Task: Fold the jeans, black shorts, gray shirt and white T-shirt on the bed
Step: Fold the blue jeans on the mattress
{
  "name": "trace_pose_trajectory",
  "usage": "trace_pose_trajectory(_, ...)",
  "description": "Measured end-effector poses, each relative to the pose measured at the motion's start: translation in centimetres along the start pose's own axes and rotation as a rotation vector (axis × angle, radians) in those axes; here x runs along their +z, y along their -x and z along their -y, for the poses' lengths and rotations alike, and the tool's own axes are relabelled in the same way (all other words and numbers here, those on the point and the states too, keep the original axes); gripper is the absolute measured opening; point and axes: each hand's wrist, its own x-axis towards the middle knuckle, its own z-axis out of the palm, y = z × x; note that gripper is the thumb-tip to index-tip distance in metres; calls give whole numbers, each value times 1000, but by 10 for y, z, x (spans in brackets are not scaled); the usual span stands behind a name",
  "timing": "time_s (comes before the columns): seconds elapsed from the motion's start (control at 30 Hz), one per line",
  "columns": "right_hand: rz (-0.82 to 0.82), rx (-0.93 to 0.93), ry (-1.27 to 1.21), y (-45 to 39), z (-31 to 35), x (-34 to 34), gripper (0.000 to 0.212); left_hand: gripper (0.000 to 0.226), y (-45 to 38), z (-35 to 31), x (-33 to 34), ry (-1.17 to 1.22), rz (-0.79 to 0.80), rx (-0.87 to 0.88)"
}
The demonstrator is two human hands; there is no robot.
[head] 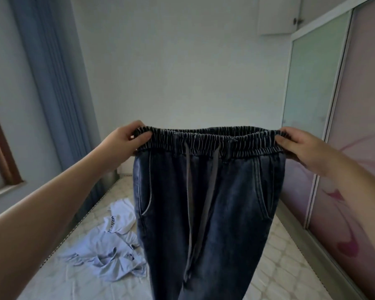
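Observation:
Dark blue jeans [225, 191] with an elastic waistband and grey drawstrings hang in the air in front of me, legs dropping out of view below. My left hand [126, 138] grips the left end of the waistband, and my right hand [299, 146] grips the right end. On the bed [275, 267] to the left lies a crumpled gray shirt [108, 256], with a white T-shirt [121, 217] bearing dark lettering just beyond it. The black shorts are not visible; the jeans hide much of the mattress.
A wardrobe with sliding doors [344, 148] runs close along the bed's right side. A blue curtain [59, 94] and a window [0, 161] are on the left, and a white wall stands behind the bed.

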Motion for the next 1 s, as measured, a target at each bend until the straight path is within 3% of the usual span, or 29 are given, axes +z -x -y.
trace_pose_trajectory(0.13,-24,-58,311,-7,15,2,38,33,-14,-2,0,46,1,3)
trace_pose_trajectory(0.27,83,-38,629,-4,14,5,51,47,-13,12,-4,60,50,-20)
trace_pose_trajectory(0.43,155,-245,694,-1,13,4,31,17,-16,21,-12,-49,104,45)
trace_pose_trajectory(0.53,145,-203,484,1,16,1,19,14,-17,15,-14,51,132,52)
trace_pose_trajectory(0.63,79,-131,173,1,11,0,20,15,-16,10,-10,234,123,35)
trace_pose_trajectory(0.83,-207,-29,-437,-5,4,23,4,15,-12,7,18,496,15,-34)
trace_pose_trajectory(0.9,-302,22,-527,-7,5,30,5,18,-11,7,27,525,-1,-80)
trace_pose_trajectory(1.0,-433,132,-616,-9,3,39,24,21,-9,6,39,610,-5,-172)
